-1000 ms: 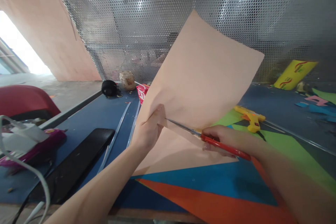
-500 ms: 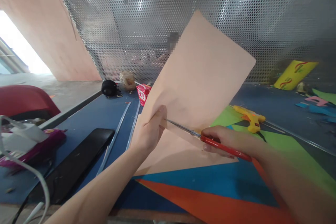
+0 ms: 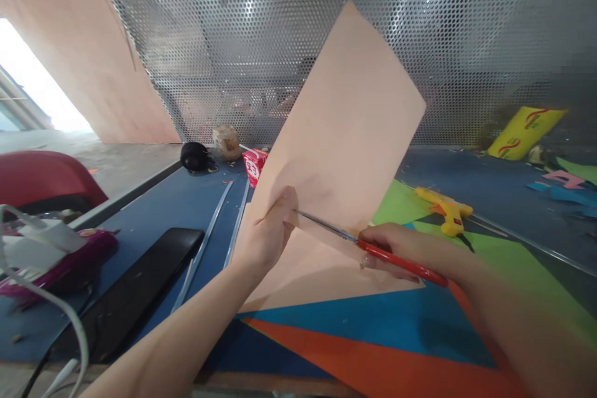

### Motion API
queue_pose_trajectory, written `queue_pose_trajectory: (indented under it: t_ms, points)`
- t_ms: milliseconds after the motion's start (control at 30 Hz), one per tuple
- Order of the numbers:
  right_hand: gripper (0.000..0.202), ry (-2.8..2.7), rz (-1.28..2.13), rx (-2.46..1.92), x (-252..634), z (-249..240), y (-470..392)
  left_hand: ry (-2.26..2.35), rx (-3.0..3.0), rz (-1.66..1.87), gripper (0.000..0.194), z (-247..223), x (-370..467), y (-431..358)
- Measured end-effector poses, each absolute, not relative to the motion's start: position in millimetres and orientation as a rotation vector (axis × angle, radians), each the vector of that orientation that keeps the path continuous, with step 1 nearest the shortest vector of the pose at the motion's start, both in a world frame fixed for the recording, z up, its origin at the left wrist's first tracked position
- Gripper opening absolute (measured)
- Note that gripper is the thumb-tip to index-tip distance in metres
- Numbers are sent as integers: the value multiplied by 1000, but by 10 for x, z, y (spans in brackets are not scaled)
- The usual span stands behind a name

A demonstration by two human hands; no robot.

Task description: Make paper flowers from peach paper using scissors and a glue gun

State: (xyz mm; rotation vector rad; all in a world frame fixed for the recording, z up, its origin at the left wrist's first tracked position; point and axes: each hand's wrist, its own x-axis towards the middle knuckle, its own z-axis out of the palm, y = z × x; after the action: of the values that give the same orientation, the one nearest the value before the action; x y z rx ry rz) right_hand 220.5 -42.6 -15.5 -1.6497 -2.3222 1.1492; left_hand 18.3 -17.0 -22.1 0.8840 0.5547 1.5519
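Observation:
A pale peach paper sheet (image 3: 345, 112) stands raised in the middle, its left lower edge pinched by my left hand (image 3: 270, 230). My right hand (image 3: 392, 249) is closed round the red handles of the scissors (image 3: 403, 263). Their metal blades lie along the sheet's lower part, with the tip close to my left fingers. Beneath, more peach paper (image 3: 317, 273) rests on a blue sheet (image 3: 373, 323) and an orange sheet (image 3: 354, 360). Green paper (image 3: 508, 255) lies partly under my right forearm.
A yellow glue gun (image 3: 448, 208) lies right of centre. On the left are a long black object (image 3: 140, 280) and a white power strip and cable (image 3: 51, 239). A red carton (image 3: 254, 165) and black round object (image 3: 194, 157) stand near the perforated metal screen (image 3: 233, 43).
The raised sheet's upper part has bent inward: its right corner moved left and its top corner rose slightly. Both hands and the scissors have hardly moved.

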Motion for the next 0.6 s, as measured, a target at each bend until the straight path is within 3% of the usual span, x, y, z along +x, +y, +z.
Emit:
queue_pose_trajectory:
  t_ms: [167,367,600]
  points:
    - [34,-2389,1087,-1552,2211,-151,-426,590,861,1557,27,-237,198,-161]
    - [34,-2373,1109,-1550,2204,-132,-438,584,822,1564,35,-245,215,-157]
    - [33,-2329,1161,-1622,2153,-82,-448,572,861,1530,25,-248,207,-160]
